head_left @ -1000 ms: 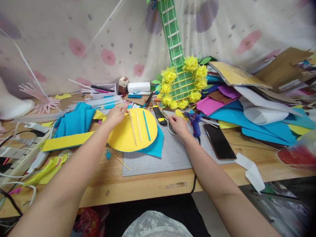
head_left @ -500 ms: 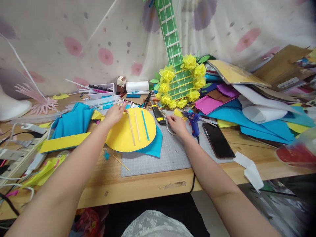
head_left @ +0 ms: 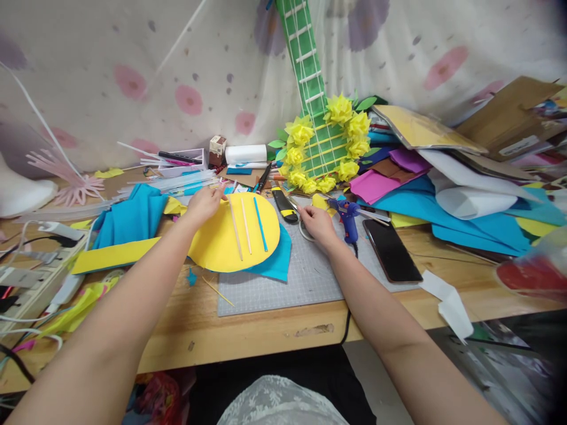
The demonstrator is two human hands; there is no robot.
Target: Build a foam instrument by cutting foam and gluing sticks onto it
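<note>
My left hand (head_left: 206, 205) is at the upper left edge of a yellow rounded board (head_left: 212, 242), its fingers drawn together; what they pinch, if anything, is hidden. Two pale thin sticks (head_left: 246, 227) and a blue stick (head_left: 260, 224) lie across this board. Under its right side a blue sheet (head_left: 277, 265) sticks out. My right hand (head_left: 316, 223) is closed on a pair of scissors (head_left: 305, 232), with a grey handle loop showing below the fingers and the blades pointing away. Beside it lie a yellow-and-black utility knife (head_left: 284, 205) and a blue glue gun (head_left: 348, 218).
A grey cutting mat (head_left: 266, 298) lies beneath these things. Behind stands a green paper guitar (head_left: 310, 82) with yellow flowers. A phone (head_left: 392, 251) and stacked coloured sheets (head_left: 398, 198) are on the right. A yellow strip (head_left: 115, 255), blue folded paper (head_left: 130, 218) and power strip (head_left: 26, 289) occupy the left.
</note>
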